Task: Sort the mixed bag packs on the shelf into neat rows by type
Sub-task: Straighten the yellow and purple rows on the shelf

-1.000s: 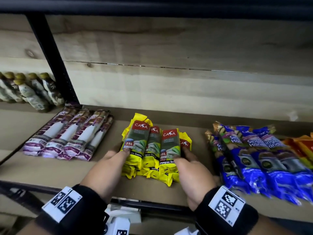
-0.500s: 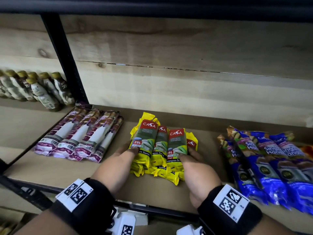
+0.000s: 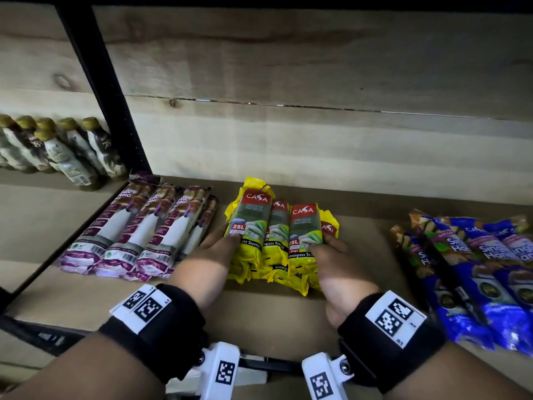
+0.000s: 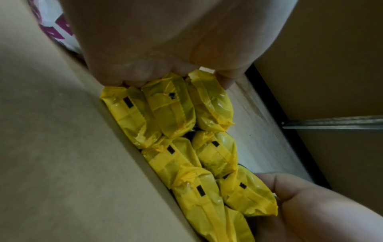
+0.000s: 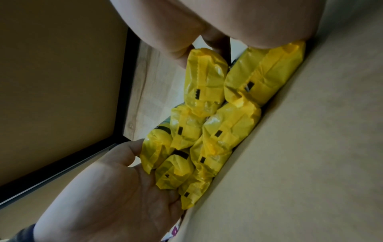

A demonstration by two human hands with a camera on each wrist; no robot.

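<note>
A two-layer stack of yellow CASA garbage bag packs (image 3: 277, 241) lies lengthwise at the middle of the shelf board (image 3: 360, 241). My left hand (image 3: 207, 255) grips its left side, thumb on the leftmost top pack. My right hand (image 3: 337, 261) grips its right side, thumb on the pack there. The left wrist view faces the packs' folded yellow ends (image 4: 172, 114), with my left hand (image 4: 165, 49) above them and the right hand (image 4: 311, 204) below. In the right wrist view the pack ends (image 5: 207, 81) sit between my right hand (image 5: 228, 19) and left hand (image 5: 114, 188).
A row of purple-and-white packs (image 3: 138, 229) lies just left of the stack. Blue packs (image 3: 476, 269) lie overlapping at the right, across a bare stretch of board. Small bottles (image 3: 57, 148) stand in the bay beyond the black post (image 3: 106, 90). A wood panel closes the back.
Both hands have slid the yellow stack to the left, nearer the purple packs and further from the blue ones. Their hold on it is unchanged.
</note>
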